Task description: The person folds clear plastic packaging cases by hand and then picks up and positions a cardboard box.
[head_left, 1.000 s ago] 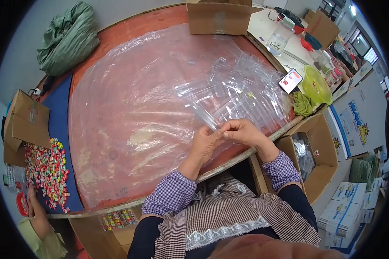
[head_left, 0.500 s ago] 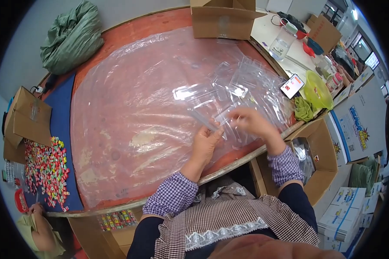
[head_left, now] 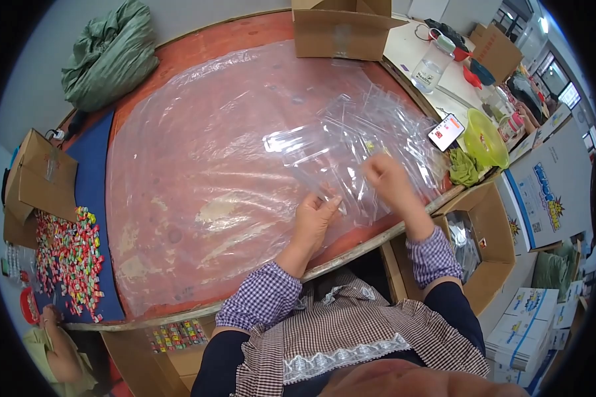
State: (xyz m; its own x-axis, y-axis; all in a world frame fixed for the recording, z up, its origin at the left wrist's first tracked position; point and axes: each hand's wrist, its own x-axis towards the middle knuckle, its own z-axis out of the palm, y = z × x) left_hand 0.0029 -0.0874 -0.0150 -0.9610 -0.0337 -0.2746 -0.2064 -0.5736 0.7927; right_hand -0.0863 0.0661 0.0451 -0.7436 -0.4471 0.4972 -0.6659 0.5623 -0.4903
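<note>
My left hand (head_left: pixel 314 220) is closed, thumb against fingers, on the near end of a clear plastic blister shell (head_left: pixel 307 176) just above the table. To its right, my right hand (head_left: pixel 389 182) is raised with curled fingers. Whatever it may hold is too small or hidden to make out. Under and beyond both hands spreads a loose pile of clear plastic shells (head_left: pixel 404 129), overlapping and shiny, so single edges are hard to separate.
Clear sheeting (head_left: pixel 179 152) covers the red table. A phone (head_left: pixel 446 132), a yellow-green bowl (head_left: pixel 485 142) and a bottle (head_left: pixel 433 66) stand right. An open carton (head_left: pixel 500 264) sits below the right edge. Wrapped candies (head_left: pixel 69 264) lie far left, near another person's arm (head_left: pixel 59 347).
My right hand has moved slightly right, its fingers now more curled. The shell in my left hand appears flatter against the pile; my left hand stays nearly in place.
</note>
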